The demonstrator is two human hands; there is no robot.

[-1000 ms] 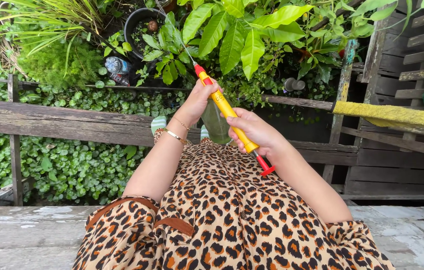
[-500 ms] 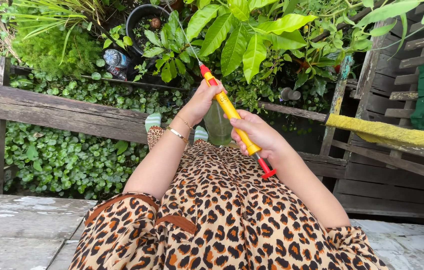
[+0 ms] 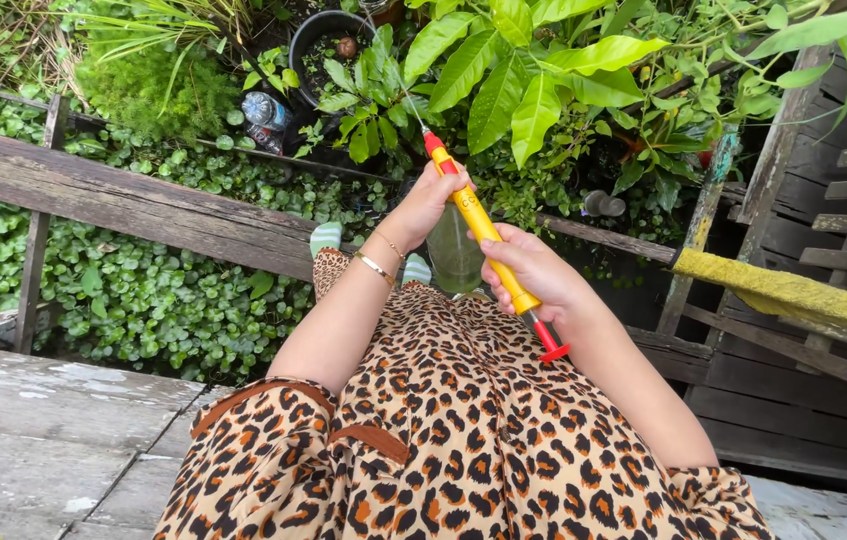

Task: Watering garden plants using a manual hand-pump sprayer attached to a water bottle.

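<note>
Both hands grip a yellow pump sprayer point(image 3: 483, 235): left hand point(image 3: 428, 200) at its front, right hand point(image 3: 533, 270) near the red plunger point(image 3: 549, 345), above a greenish bottle point(image 3: 455, 255).

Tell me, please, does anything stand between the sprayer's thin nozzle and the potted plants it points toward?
Nothing solid does. The yellow sprayer, held by the left hand and the right hand, aims its thin nozzle past the wooden rail. Only small green leaves overlap the nozzle before the black pot.
</note>
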